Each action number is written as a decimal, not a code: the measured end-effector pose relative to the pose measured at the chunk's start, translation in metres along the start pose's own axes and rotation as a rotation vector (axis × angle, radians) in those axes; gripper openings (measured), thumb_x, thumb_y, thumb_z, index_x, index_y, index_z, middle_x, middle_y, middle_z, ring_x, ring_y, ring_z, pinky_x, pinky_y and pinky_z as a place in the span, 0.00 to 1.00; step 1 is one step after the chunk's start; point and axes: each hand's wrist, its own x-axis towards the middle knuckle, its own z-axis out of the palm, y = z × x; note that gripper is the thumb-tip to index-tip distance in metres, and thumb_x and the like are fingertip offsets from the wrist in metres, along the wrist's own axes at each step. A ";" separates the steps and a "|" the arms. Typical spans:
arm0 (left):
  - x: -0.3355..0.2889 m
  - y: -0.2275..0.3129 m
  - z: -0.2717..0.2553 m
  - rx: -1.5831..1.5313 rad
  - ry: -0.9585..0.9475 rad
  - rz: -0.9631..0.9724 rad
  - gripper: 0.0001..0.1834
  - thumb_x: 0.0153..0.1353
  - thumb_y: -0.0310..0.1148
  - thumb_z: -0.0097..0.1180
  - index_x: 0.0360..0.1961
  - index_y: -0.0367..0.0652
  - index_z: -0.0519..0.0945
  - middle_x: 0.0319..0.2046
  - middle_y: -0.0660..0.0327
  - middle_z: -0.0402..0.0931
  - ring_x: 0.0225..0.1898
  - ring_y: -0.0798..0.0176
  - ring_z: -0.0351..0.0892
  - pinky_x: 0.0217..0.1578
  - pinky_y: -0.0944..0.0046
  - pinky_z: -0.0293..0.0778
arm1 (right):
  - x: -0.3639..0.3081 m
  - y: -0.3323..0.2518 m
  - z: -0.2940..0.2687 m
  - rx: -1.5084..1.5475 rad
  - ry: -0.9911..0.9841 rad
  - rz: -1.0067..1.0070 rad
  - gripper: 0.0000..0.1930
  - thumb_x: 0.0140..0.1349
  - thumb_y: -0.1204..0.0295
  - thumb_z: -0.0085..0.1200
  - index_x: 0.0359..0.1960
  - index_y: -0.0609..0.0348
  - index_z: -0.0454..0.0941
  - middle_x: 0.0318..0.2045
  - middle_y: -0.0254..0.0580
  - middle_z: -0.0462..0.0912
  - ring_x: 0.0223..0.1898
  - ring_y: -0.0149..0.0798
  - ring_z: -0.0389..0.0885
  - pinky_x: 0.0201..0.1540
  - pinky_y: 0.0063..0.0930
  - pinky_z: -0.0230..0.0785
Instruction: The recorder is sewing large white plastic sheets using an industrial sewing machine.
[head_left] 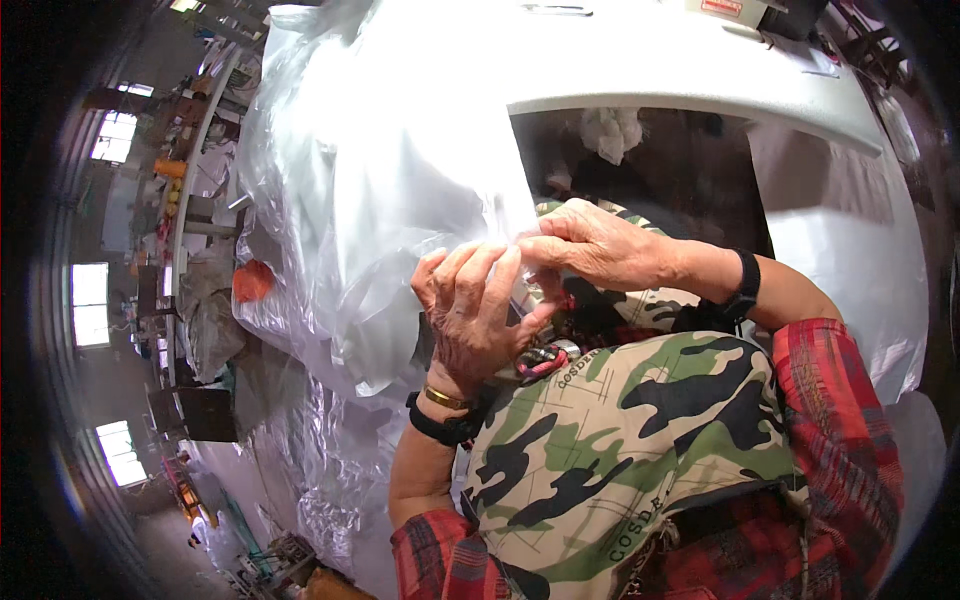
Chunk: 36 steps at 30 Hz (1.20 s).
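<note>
A large sheet of translucent plastic film [370, 190] drapes over the left side of the table and hangs down in folds. At its near right edge my two hands come together in front of my camouflage apron [640, 430]. My left hand [470, 310], with a gold-coloured band and a black strap on the wrist, is closed with bent fingers on the gathered film. Pinched thumb to forefinger, my right hand [600, 245] grips the film's edge beside it. The fingertips partly cover the gathered bit. A pink and dark braided cord [545, 362] lies just below the left hand.
The white table [690, 65] has a dark opening [690, 165] on its near side, with a crumpled white piece [612, 132] in it. An orange-red piece [253, 281] lies by the film's left edge. Cluttered shelves [190, 190] stand farther left. A box [735, 8] sits at the far right.
</note>
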 end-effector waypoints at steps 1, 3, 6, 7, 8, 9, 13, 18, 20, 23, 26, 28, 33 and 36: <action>-0.002 -0.004 0.004 0.036 -0.005 0.021 0.30 0.51 0.45 0.70 0.51 0.42 0.75 0.45 0.58 0.75 0.48 0.54 0.74 0.57 0.43 0.60 | -0.001 -0.004 0.000 -0.028 0.021 -0.084 0.20 0.72 0.60 0.47 0.28 0.65 0.80 0.21 0.32 0.81 0.25 0.25 0.78 0.30 0.21 0.69; -0.003 -0.016 0.014 0.064 0.055 0.035 0.27 0.52 0.44 0.70 0.49 0.43 0.75 0.45 0.59 0.75 0.47 0.55 0.75 0.57 0.43 0.60 | 0.000 -0.015 0.001 0.016 0.029 -0.034 0.21 0.72 0.60 0.47 0.28 0.64 0.80 0.20 0.32 0.80 0.24 0.24 0.77 0.29 0.21 0.69; 0.004 -0.030 0.017 0.126 0.099 -0.018 0.16 0.60 0.40 0.61 0.44 0.42 0.78 0.40 0.60 0.76 0.43 0.57 0.77 0.60 0.41 0.56 | 0.000 -0.038 0.000 0.095 0.079 -0.053 0.20 0.72 0.62 0.47 0.26 0.64 0.80 0.20 0.33 0.80 0.22 0.24 0.77 0.27 0.20 0.69; 0.006 -0.033 0.011 0.144 0.131 -0.033 0.14 0.60 0.40 0.61 0.40 0.42 0.79 0.37 0.60 0.77 0.41 0.57 0.77 0.60 0.41 0.58 | -0.001 -0.047 -0.001 0.142 0.120 -0.072 0.20 0.72 0.63 0.47 0.25 0.64 0.79 0.19 0.33 0.80 0.21 0.24 0.76 0.26 0.21 0.70; 0.010 -0.036 0.003 0.154 0.187 -0.010 0.12 0.61 0.40 0.61 0.36 0.41 0.80 0.34 0.60 0.77 0.39 0.57 0.78 0.60 0.42 0.59 | -0.002 -0.055 -0.003 0.188 0.162 -0.063 0.20 0.71 0.64 0.47 0.23 0.63 0.79 0.19 0.34 0.79 0.21 0.24 0.76 0.26 0.21 0.70; 0.013 -0.038 -0.009 0.204 0.251 -0.060 0.10 0.62 0.38 0.59 0.36 0.42 0.82 0.33 0.62 0.76 0.38 0.59 0.77 0.62 0.42 0.56 | -0.005 -0.063 -0.010 0.209 0.156 -0.080 0.19 0.71 0.65 0.49 0.23 0.61 0.79 0.20 0.31 0.80 0.22 0.23 0.77 0.26 0.18 0.71; 0.010 -0.041 -0.066 0.491 0.364 -0.110 0.05 0.62 0.30 0.58 0.35 0.45 0.85 0.29 0.67 0.73 0.34 0.66 0.75 0.66 0.43 0.54 | -0.002 -0.063 -0.012 0.089 0.137 -0.107 0.19 0.70 0.66 0.47 0.21 0.62 0.78 0.18 0.32 0.79 0.21 0.24 0.77 0.24 0.19 0.71; -0.005 -0.020 -0.074 0.491 -0.025 -0.185 0.06 0.53 0.27 0.61 0.33 0.45 0.84 0.29 0.65 0.74 0.34 0.65 0.74 0.56 0.48 0.62 | 0.014 -0.010 0.018 -0.109 0.016 0.289 0.19 0.66 0.68 0.44 0.19 0.65 0.79 0.14 0.40 0.79 0.17 0.29 0.77 0.22 0.26 0.70; -0.014 0.000 -0.068 0.136 0.029 0.003 0.04 0.53 0.27 0.60 0.32 0.44 0.83 0.27 0.66 0.74 0.31 0.64 0.74 0.45 0.52 0.69 | 0.014 0.003 0.021 -0.130 0.058 0.195 0.19 0.64 0.67 0.44 0.19 0.65 0.79 0.14 0.40 0.79 0.17 0.30 0.77 0.22 0.28 0.70; -0.018 0.010 -0.053 -0.264 -0.332 0.049 0.07 0.55 0.33 0.63 0.32 0.41 0.83 0.23 0.65 0.76 0.26 0.61 0.75 0.30 0.60 0.70 | 0.009 0.001 0.025 -0.245 0.103 0.120 0.20 0.63 0.66 0.44 0.18 0.67 0.78 0.13 0.46 0.79 0.16 0.37 0.78 0.24 0.34 0.70; -0.014 0.000 -0.024 -0.599 -0.710 -0.362 0.26 0.55 0.44 0.67 0.48 0.36 0.80 0.39 0.55 0.81 0.41 0.58 0.80 0.43 0.61 0.74 | 0.004 -0.015 0.027 -0.381 0.179 0.024 0.21 0.64 0.65 0.44 0.18 0.67 0.78 0.13 0.50 0.77 0.17 0.45 0.78 0.26 0.38 0.71; -0.015 -0.004 -0.003 -1.021 -0.571 -0.535 0.32 0.58 0.46 0.67 0.55 0.33 0.75 0.48 0.50 0.79 0.50 0.57 0.78 0.49 0.62 0.73 | 0.004 -0.023 0.029 -0.439 0.217 -0.009 0.21 0.65 0.65 0.45 0.18 0.67 0.78 0.13 0.51 0.77 0.18 0.48 0.78 0.27 0.40 0.71; -0.025 0.001 0.018 -1.759 -0.413 -1.006 0.38 0.64 0.45 0.61 0.65 0.31 0.62 0.57 0.51 0.71 0.58 0.59 0.71 0.60 0.59 0.66 | 0.003 -0.021 0.034 -0.412 0.226 0.043 0.22 0.67 0.63 0.45 0.19 0.67 0.79 0.14 0.53 0.76 0.19 0.51 0.78 0.29 0.42 0.72; -0.017 -0.001 0.033 -2.056 -0.176 -1.004 0.36 0.65 0.44 0.61 0.65 0.33 0.62 0.55 0.51 0.71 0.56 0.58 0.72 0.59 0.57 0.67 | 0.002 -0.013 0.034 -0.455 0.272 -0.075 0.22 0.69 0.64 0.47 0.18 0.63 0.77 0.12 0.44 0.77 0.15 0.36 0.78 0.22 0.31 0.69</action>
